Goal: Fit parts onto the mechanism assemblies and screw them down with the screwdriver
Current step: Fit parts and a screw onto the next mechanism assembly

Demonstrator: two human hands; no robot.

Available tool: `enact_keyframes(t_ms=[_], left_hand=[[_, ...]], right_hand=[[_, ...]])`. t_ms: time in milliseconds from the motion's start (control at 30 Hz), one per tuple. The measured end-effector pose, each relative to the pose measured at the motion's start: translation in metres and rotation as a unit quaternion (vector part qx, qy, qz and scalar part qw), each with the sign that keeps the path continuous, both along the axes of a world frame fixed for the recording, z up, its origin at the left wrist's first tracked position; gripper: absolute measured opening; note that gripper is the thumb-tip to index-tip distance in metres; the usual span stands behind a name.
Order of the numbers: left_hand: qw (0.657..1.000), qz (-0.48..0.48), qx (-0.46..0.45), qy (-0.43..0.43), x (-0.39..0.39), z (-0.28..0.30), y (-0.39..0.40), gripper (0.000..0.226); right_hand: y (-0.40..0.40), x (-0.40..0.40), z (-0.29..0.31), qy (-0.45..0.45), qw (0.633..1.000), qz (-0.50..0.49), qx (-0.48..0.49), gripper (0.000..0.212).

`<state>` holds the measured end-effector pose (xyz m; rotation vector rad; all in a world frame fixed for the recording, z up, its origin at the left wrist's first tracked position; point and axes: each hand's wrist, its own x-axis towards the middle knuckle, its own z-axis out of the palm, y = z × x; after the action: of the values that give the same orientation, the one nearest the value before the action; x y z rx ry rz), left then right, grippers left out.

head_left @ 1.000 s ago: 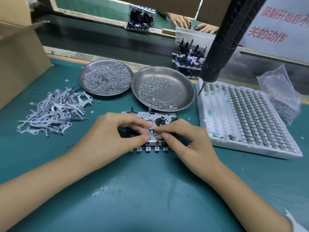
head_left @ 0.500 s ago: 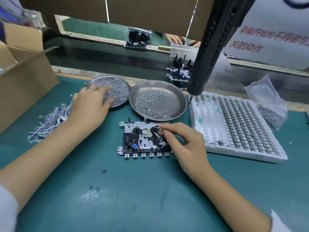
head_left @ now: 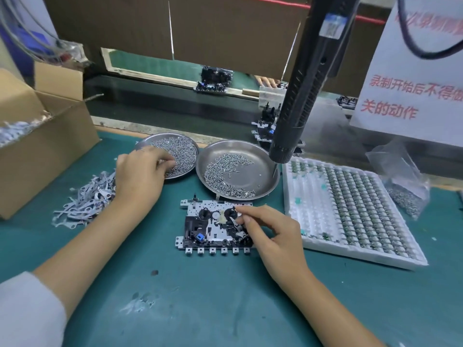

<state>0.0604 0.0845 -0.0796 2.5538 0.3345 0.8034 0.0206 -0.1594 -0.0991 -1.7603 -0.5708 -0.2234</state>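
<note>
A metal mechanism assembly (head_left: 200, 229) with black and blue parts lies flat on the green mat. My right hand (head_left: 270, 229) rests on its right side, its fingertips pinching a small metal part there. My left hand (head_left: 140, 176) reaches into the left steel dish (head_left: 185, 151) of small screws, fingers curled down among them. A second steel dish (head_left: 260, 169) with fewer screws stands behind the assembly. The black electric screwdriver (head_left: 300, 91) hangs above that dish's right rim, untouched.
A pile of flat grey metal levers (head_left: 85, 201) lies at the left, beside a cardboard box (head_left: 45, 146). A white tray (head_left: 350, 209) of small parts fills the right, with a plastic bag of screws (head_left: 400, 186) behind. Stacked assemblies (head_left: 265, 126) stand on the conveyor.
My left hand left the assembly and moved up-left into the left screw dish, where its fingers now curl into the screws. My right hand stayed on the assembly's right side.
</note>
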Motion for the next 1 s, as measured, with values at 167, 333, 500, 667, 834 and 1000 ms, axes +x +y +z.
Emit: enact_keyframes(t_ms=[167, 333, 500, 667, 834, 1000], left_hand=[[0.995, -0.043, -0.069, -0.057, -0.007, -0.008, -0.002, 0.010], [0.998, -0.028, -0.013, -0.062, -0.007, -0.013, -0.002, 0.006], [0.996, -0.038, -0.038, -0.072, -0.010, -0.007, -0.006, 0.012], [0.958, -0.106, -0.249, -0.098, -0.026, 0.002, -0.042, 0.030], [0.934, -0.174, -0.298, -0.096, -0.039, -0.002, -0.065, 0.038], [0.891, -0.185, -0.399, -0.113, -0.041, -0.001, -0.067, 0.011]], right_hand=[[-0.001, 0.001, -0.003, -0.055, 0.998, -0.023, -0.037, 0.023], [0.004, 0.008, 0.007, -0.151, 0.982, -0.065, -0.092, 0.025], [0.021, 0.049, 0.036, -0.057, 0.954, -0.078, -0.283, 0.030], [0.040, 0.081, 0.046, 0.087, 0.872, -0.066, -0.477, 0.019], [0.037, 0.079, 0.039, 0.051, 0.896, -0.114, -0.425, 0.011], [0.025, 0.063, 0.035, 0.026, 0.957, -0.136, -0.253, 0.012]])
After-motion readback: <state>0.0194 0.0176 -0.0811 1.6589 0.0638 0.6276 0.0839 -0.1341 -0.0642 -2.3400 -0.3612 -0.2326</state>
